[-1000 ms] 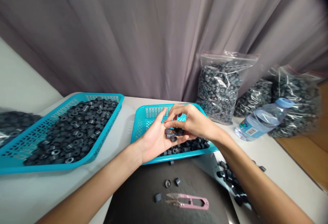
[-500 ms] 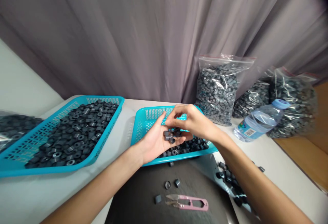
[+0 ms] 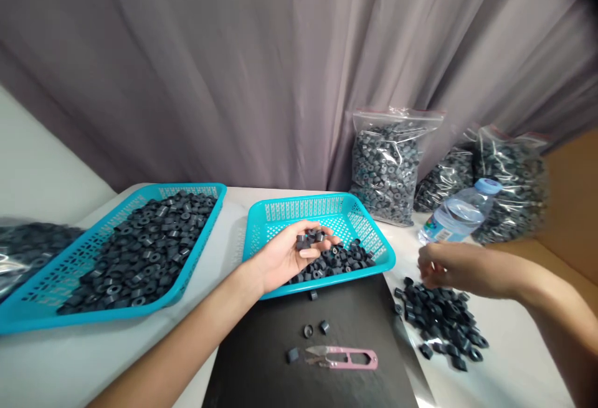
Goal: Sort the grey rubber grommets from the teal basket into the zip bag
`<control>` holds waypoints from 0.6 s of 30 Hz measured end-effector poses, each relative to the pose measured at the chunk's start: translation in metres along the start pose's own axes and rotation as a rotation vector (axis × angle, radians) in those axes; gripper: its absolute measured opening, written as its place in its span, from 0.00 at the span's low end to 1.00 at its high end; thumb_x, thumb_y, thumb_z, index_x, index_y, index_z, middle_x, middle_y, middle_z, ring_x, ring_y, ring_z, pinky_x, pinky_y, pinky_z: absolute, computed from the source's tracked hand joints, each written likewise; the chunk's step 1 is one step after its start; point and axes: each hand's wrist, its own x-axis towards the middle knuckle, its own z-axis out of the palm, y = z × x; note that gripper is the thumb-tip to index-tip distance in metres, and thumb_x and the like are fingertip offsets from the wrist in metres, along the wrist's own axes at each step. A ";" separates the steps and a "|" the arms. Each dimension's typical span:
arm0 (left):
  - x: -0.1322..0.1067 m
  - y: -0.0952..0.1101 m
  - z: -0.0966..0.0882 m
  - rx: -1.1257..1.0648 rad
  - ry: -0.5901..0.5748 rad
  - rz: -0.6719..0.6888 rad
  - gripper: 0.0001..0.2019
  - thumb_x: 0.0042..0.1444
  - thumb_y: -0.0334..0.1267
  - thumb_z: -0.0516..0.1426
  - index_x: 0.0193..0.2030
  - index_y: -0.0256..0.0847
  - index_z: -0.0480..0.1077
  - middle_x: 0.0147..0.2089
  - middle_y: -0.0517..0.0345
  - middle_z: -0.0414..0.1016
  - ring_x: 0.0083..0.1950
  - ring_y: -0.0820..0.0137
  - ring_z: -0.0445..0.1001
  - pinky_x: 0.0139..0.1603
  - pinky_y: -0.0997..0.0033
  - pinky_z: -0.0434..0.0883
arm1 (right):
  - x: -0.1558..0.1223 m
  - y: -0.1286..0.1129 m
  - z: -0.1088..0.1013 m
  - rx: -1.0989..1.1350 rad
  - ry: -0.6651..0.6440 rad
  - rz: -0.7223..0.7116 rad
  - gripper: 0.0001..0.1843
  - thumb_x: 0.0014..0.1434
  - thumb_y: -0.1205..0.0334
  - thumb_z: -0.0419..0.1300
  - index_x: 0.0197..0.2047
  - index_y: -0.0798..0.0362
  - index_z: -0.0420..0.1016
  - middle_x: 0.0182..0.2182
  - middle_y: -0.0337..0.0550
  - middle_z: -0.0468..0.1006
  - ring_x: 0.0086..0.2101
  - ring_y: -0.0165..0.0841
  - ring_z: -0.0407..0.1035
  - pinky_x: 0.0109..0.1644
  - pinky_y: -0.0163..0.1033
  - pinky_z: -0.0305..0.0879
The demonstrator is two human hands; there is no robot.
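Right hand (image 3: 455,266) now over loose rings (image 3: 446,321), near barcoded bottle label (image 3: 438,231)

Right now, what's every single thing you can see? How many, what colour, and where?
Smooth table: one, white, under the things.
Flat mat: one, black, front middle.
Latticed plastic baskets: two, turquoise, left and middle.
Small ring-like pieces: uncountable, dark grey, in baskets, on mat, heaped right.
Plastic bags of pieces: four visible, clear, three back right, one left.
Capped plastic bottle: one, clear with blue cap, before the right bags.
Metal-bladed snips: one, pink-handled, on the mat.
Draped curtain: one stretch, grey, behind.
Flat wall: one, pale, far left.
Boxy panel: one, tan, right edge.
Left hand: one, bare, palm up over the middle basket, holding pieces.
Right hand: one, bare, above the heap; grip unclear.
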 end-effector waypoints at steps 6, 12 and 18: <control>0.004 -0.003 -0.007 0.173 -0.005 0.010 0.10 0.65 0.33 0.53 0.31 0.34 0.66 0.26 0.66 0.57 0.18 0.85 0.50 0.12 0.86 0.44 | 0.005 0.009 -0.005 -0.048 -0.168 0.098 0.10 0.52 0.66 0.61 0.38 0.52 0.81 0.36 0.45 0.82 0.37 0.37 0.75 0.33 0.34 0.63; 0.009 0.005 -0.011 0.484 0.047 0.151 0.16 0.60 0.45 0.60 0.28 0.39 0.60 0.24 0.72 0.45 0.19 0.83 0.41 0.15 0.84 0.41 | 0.004 -0.007 -0.021 -0.063 -0.083 0.039 0.10 0.58 0.58 0.63 0.38 0.55 0.79 0.36 0.47 0.80 0.33 0.36 0.74 0.30 0.34 0.60; 0.038 0.065 0.044 0.948 0.125 0.499 0.17 0.60 0.49 0.58 0.26 0.42 0.60 0.20 0.72 0.47 0.18 0.79 0.45 0.18 0.79 0.43 | 0.009 -0.037 -0.025 -0.116 0.155 -0.131 0.14 0.67 0.55 0.56 0.44 0.54 0.78 0.43 0.55 0.82 0.44 0.45 0.75 0.43 0.42 0.63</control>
